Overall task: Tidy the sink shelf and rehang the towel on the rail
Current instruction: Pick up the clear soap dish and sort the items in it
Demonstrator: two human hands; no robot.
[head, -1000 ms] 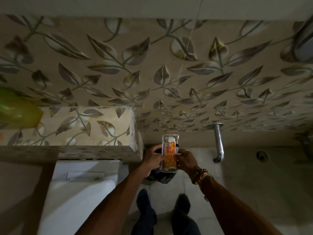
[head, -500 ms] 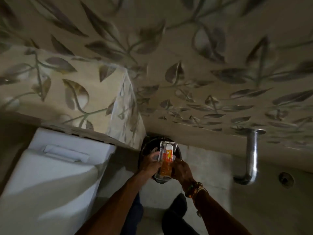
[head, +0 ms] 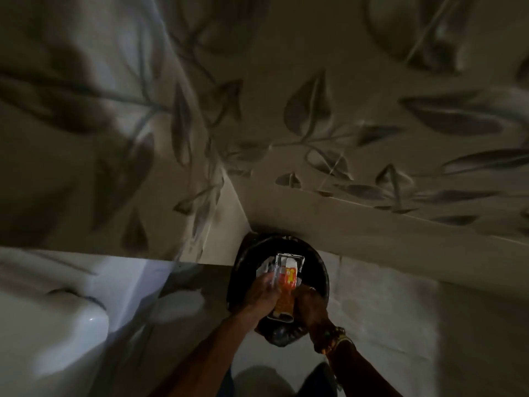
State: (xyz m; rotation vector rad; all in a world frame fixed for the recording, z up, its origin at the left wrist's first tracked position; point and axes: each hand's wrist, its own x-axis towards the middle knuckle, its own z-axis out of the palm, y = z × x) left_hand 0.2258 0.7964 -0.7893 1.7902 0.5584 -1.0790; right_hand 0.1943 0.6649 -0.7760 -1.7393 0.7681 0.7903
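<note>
Orange-and-white packet (head: 287,285), black bin (head: 246,265), leaf-patterned beige wall (head: 315,110).

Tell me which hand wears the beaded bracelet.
The right hand, gripping the clear box over the black bin; the left hand has a bare wrist.

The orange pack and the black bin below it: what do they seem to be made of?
The orange pack: seemingly printed card inside a clear, glossy plastic case; its rim is see-through. The black bin: probably plastic, with a shiny, wrinkled liner.

Home bathroom, white toilet (head: 48,336), leaf-patterned wall tiles (head: 310,108)
</note>
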